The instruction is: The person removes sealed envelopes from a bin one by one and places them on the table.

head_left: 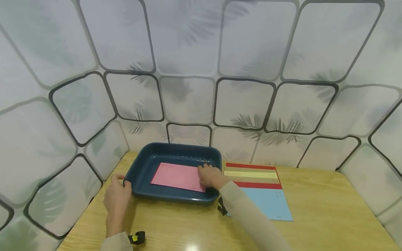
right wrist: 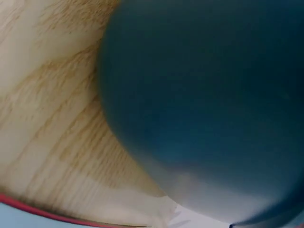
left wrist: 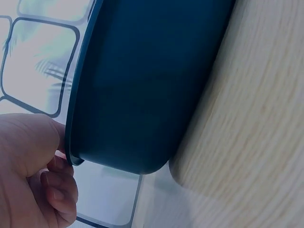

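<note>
A dark blue rectangular tray (head_left: 176, 199) with raised walls stands on the wooden table. My left hand (head_left: 117, 195) pinches its rim at the near left corner; in the left wrist view that hand (left wrist: 35, 173) has its other fingers curled below the rim. Flat inside the tray lies a pink envelope (head_left: 177, 176), with a darker pink edge along its left side. My right hand (head_left: 211, 176) reaches over the right wall and holds the envelope's right end with bent fingers. Its thumb is hidden, and the right wrist view shows only the tray's outer wall (right wrist: 199, 104).
Right of the tray, envelopes lie overlapped on the table: red (head_left: 251, 165), tan, yellow (head_left: 251, 175) and light blue (head_left: 267, 204). Behind the table (head_left: 326, 202) hangs a patterned curtain or wall covering (head_left: 188, 101), close to the tray's far side.
</note>
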Demonstrator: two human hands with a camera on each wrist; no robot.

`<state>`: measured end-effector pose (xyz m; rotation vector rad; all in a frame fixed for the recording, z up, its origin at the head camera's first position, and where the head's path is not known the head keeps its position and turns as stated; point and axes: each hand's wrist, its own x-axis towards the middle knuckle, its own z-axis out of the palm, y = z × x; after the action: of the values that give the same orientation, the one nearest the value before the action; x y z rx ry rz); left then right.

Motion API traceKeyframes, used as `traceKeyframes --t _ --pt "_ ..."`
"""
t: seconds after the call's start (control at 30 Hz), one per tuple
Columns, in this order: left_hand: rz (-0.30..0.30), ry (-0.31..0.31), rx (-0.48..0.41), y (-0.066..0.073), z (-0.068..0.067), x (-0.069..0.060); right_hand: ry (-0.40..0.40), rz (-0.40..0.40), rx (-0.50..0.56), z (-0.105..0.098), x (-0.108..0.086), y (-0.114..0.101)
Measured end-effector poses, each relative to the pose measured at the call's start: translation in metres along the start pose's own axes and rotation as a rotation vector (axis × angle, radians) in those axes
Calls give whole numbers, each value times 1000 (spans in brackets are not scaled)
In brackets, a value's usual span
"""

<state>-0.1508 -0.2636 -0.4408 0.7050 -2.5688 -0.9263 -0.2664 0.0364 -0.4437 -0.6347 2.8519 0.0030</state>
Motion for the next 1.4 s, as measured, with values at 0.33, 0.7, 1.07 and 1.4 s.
traceKeyframes --t 0.33,0.7,1.07,1.4 --pt "1 -22 12 -3 0 0 -4 31 35 1 1 1" --pt "-33 -120 34 -7 1 2 -14 53 45 1 3 0" --pt "-31 -166 45 -6 0 1 -33 -29 -25 1 -3 2" --pt "-25 -185 48 -6 -2 0 -43 -55 27 3 -3 3"
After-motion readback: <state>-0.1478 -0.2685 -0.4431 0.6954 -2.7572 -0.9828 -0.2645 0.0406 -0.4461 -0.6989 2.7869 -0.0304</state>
